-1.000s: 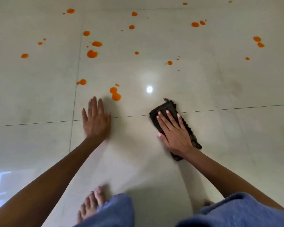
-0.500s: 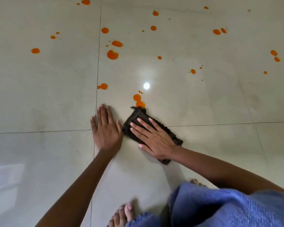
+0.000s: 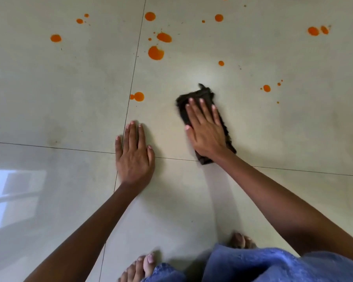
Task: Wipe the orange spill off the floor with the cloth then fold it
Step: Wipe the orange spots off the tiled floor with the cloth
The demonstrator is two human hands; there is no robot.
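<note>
A pale tiled floor (image 3: 273, 139) was dotted with an orange spill (image 3: 155, 52). The left hand (image 3: 134, 155) lay flat and empty, bracing. The right hand (image 3: 205, 129) pressed open-palmed on a dark cloth (image 3: 202, 96), not clenching it. The cloth looked soft, light and limp, best pinched at a corner for folding.

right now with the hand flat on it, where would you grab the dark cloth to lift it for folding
Pinch the far end of the dark cloth, coming from above and ahead of the right hand. That frayed end sticks out past the fingertips, uncovered; the rest lies flat under the palm. The left hand is flat on the floor.
</note>
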